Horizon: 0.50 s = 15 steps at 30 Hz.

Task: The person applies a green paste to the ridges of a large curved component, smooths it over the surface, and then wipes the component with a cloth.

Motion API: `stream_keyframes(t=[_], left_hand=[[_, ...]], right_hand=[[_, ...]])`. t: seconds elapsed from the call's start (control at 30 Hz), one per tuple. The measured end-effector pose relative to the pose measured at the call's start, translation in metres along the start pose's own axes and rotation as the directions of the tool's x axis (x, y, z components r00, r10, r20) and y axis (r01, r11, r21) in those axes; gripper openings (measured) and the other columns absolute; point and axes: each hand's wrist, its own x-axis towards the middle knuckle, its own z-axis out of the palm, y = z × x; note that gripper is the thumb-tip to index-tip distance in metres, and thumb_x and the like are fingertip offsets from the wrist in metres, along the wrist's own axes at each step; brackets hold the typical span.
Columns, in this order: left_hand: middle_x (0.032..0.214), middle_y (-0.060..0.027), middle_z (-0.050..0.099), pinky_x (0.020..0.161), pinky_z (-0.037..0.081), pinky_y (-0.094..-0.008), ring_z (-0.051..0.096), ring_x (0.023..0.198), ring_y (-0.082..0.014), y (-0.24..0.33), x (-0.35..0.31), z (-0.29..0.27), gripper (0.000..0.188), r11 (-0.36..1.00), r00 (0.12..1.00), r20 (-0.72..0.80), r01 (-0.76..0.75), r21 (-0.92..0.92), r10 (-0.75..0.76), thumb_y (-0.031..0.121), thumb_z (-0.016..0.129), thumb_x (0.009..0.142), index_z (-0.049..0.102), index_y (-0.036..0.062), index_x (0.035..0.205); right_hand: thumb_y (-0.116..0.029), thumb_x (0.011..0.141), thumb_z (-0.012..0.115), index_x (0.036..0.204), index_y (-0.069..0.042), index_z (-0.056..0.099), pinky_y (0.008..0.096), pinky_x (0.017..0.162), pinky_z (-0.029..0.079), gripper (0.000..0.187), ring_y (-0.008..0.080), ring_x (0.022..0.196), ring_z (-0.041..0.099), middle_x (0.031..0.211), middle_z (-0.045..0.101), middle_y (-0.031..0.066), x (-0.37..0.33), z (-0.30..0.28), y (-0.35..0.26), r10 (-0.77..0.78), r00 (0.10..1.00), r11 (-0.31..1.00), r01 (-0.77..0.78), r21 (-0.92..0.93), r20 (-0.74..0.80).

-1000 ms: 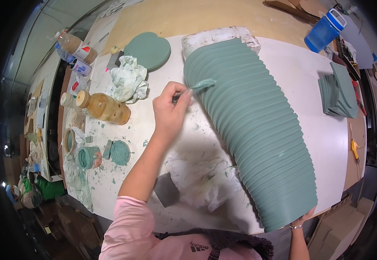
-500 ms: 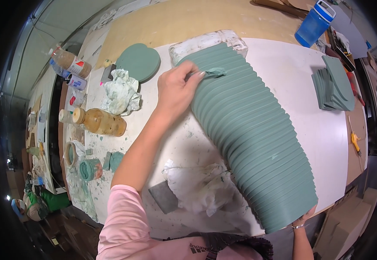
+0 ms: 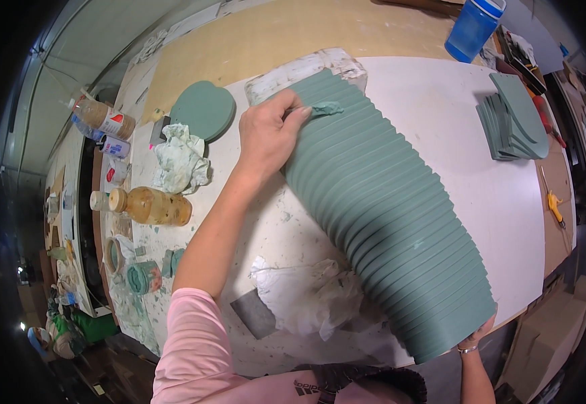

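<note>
A long green piece [image 3: 400, 215] with many stepped ridges, like overlapping sheets, slopes from the far middle to the near right. Its far end rests against a white, stained block [image 3: 266, 83]. My left hand [image 3: 271, 131] is closed near that end at the left edge, pinching a small crumpled green scrap [image 3: 326, 108] that lies against the ridges; its exact kind is unclear. At the near right corner, my right hand [image 3: 483, 331] grips the piece's edge, most of its fingers hidden beneath. Under the piece's left side lies a crumpled white cloth [image 3: 306, 296], beside a flat grey square [image 3: 253, 314].
To the left stand a bottle of amber liquid [image 3: 150, 206], a green-smeared jar [image 3: 143, 277], a crumpled rag [image 3: 182, 158] and green rounded discs [image 3: 202, 111]. On the right are stacked green sheets [image 3: 511, 118], a yellow-handled tool [image 3: 555, 207] and a blue bottle [image 3: 473, 30].
The view has shifted slightly, so most far things sit further left. My left hand and the scrap have slid a little toward the piece's far end. My right hand keeps its hold.
</note>
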Motion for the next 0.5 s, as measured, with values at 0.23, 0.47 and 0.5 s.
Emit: stream_keyframes(t=[0.23, 0.47, 0.5], left_hand=[[0.063, -0.0116, 0.059, 0.056, 0.043, -0.0372, 0.056, 0.057, -0.0284, 0.006, 0.011, 0.009, 0.016, 0.999, 1.0, 0.003, 0.002, 0.046, -0.003, 0.02, 0.066, 0.08, 0.06, 0.006, 0.076], [0.06, -0.0085, 0.054, 0.054, 0.041, -0.0277, 0.047, 0.053, -0.015, 0.012, 0.02, 0.015, 0.016, 0.996, 1.0, 0.0, -0.025, 0.087, 0.025, 0.014, 0.067, 0.082, 0.057, 0.002, 0.079], [0.06, -0.0085, 0.054, 0.054, 0.041, -0.0277, 0.048, 0.053, -0.0152, 0.013, 0.019, 0.015, 0.016, 0.997, 1.0, 0.002, -0.014, 0.08, 0.014, 0.015, 0.067, 0.082, 0.057, 0.0021, 0.079]], right_hand=[[-0.033, 0.094, 0.047, 0.079, -0.009, 0.038, 0.0227, 0.059, 0.037, 0.03, 0.0075, 0.068, 0.039, 0.074, 0.041, -0.003, 0.0, 0.001, 0.003, -0.007, 1.0, 1.0, 0.008, 0.017, -0.024], [-0.054, 0.088, 0.047, 0.08, -0.006, 0.04, 0.0251, 0.059, 0.037, 0.049, 0.0092, 0.067, 0.04, 0.073, 0.04, -0.0006, 0.001, -0.002, 0.009, -0.075, 0.997, 0.997, 0.075, -0.019, -0.024], [-0.053, 0.088, 0.047, 0.08, -0.007, 0.039, 0.0249, 0.059, 0.037, 0.047, 0.0092, 0.067, 0.04, 0.073, 0.04, -0.0006, 0.0, -0.003, 0.011, -0.054, 0.998, 0.999, 0.054, -0.007, -0.021]])
